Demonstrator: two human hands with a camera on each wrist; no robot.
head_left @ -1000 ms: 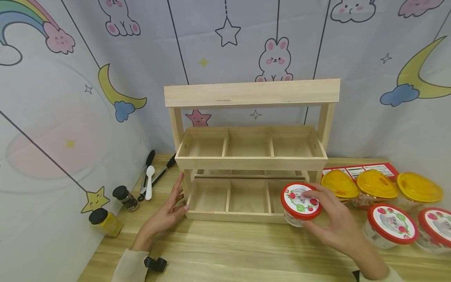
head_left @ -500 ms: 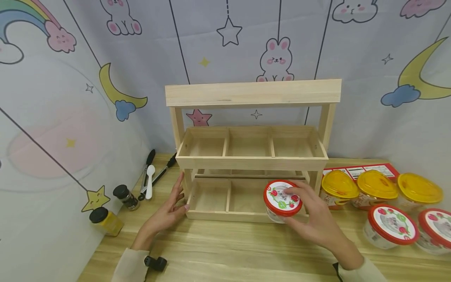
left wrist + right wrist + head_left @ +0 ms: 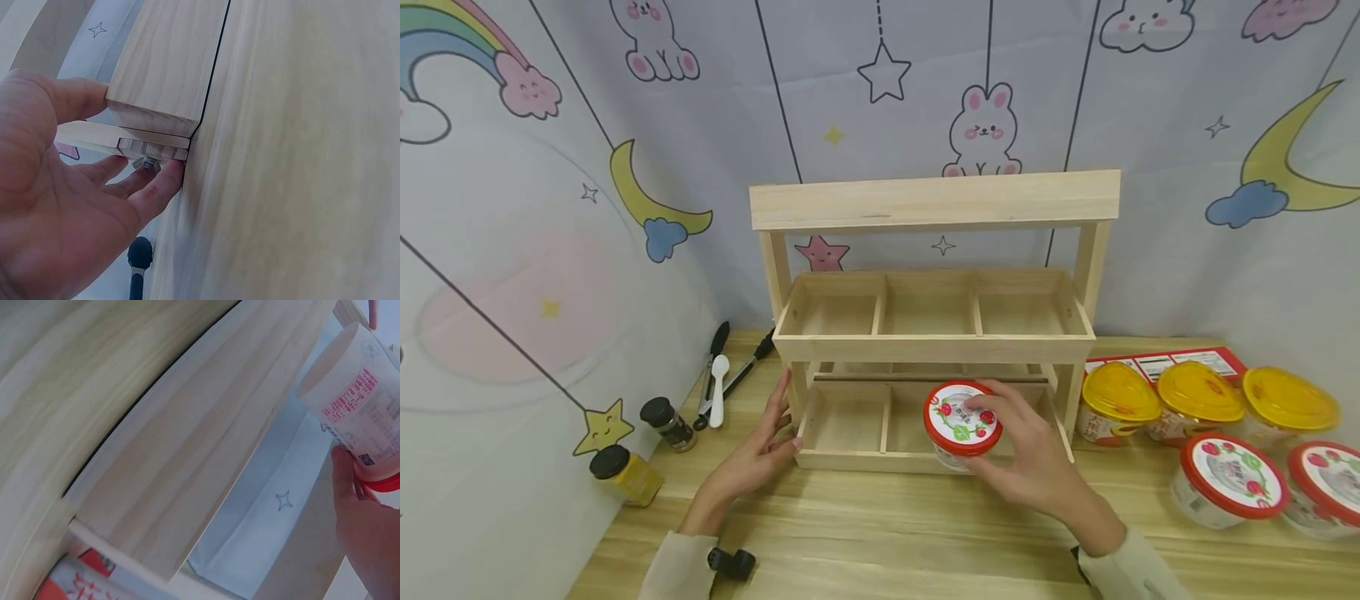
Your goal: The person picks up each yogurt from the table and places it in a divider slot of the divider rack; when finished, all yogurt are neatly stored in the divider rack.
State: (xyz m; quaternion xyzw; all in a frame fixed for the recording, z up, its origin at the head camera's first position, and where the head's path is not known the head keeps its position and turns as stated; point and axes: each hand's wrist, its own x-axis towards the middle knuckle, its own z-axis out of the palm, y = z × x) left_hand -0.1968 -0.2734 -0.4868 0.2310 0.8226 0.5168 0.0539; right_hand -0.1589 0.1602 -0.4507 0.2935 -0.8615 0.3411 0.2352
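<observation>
The tub [image 3: 951,423] is held at ten o'clock in the half-curled right hand [image 3: 1036,465], the rack [image 3: 936,202] touched at eight by the loosely spread left hand [image 3: 752,460].

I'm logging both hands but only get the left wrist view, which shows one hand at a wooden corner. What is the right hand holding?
Observer: The right hand holds a red-lidded tub.

Operator: Is that tub standing in the rack?

Observer: No. The right wrist view shows its base uncovered, held up clear of the lower tray.
</observation>
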